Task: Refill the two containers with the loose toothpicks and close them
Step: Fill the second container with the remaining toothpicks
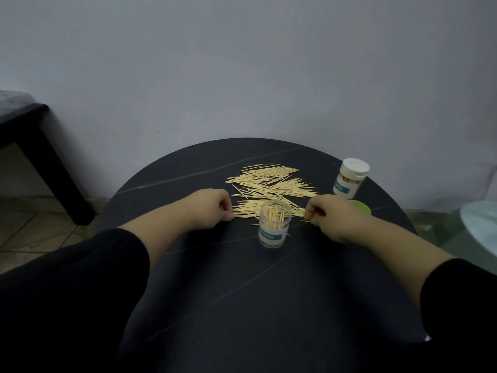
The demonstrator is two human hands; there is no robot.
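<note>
Loose toothpicks (271, 184) lie scattered in a pile on the round black table (269, 292). An open clear container (274, 224), partly filled with upright toothpicks, stands in front of the pile. My left hand (212, 208) has curled fingers that pinch the left end of the nearest bunch. On the bunch's right end, my right hand (330, 214) pinches a few toothpicks with curled fingers. A second container (349, 179) with a white lid on it stands at the back right. Behind my right hand a green lid (361, 206) lies partly hidden.
The table stands against a plain grey wall. A dark table leg (53, 168) and tiled floor are at the left. A glass tabletop with a pale dish (481, 224) sits at the right edge.
</note>
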